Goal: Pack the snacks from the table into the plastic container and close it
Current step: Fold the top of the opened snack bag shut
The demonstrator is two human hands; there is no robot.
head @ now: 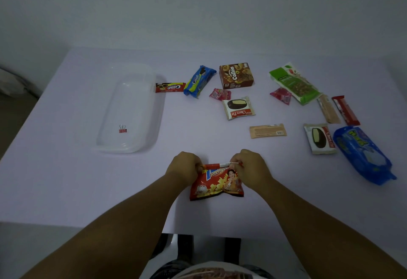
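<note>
- The clear plastic container (132, 111) sits at ten o'clock on the bench (66, 179), holding only a red clip (123, 129).
- Both hands, left (184, 166) and right (251, 168), pinch the red potato snack bag (217, 185) at six o'clock, fingers closed tight.

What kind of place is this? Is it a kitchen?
Probably not a kitchen. It looks like a plain room set up for packing: a bare wall, a table under a pale cloth, scattered snack packets such as a Collon box, and a clear plastic container.
</note>
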